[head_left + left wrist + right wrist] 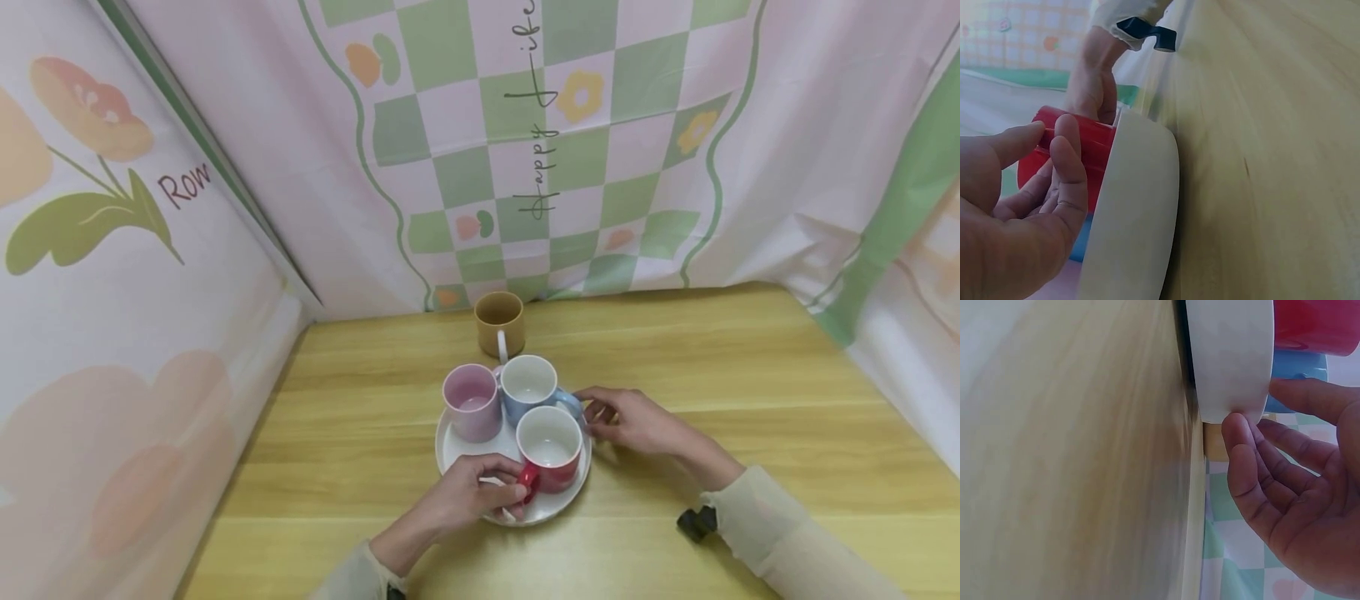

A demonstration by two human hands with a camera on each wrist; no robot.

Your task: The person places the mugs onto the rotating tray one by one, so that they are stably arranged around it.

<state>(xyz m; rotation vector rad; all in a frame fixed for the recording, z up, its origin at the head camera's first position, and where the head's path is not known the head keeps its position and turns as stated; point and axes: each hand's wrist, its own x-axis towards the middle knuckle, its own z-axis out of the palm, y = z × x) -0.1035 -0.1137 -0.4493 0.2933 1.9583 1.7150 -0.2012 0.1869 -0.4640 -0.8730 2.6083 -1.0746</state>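
A round white tray (453,450) carries three mugs. My left hand (480,490) pinches the handle of the red mug (553,475) between thumb and fingers; this mug, white inside, stands upright at the tray's front right. My right hand (633,421) is at the tray's right edge, thumb at the rim and curled fingers against the outer wall (1229,369), close to the handle of the blue mug (517,410). That mug stands behind the red one. A pink mug (472,417) stands at the tray's left.
Behind the tray, a brown mug (498,327) with a white handle stands on the wooden table (360,442). Patterned cloths (517,142) hang along the back and sides of the table.
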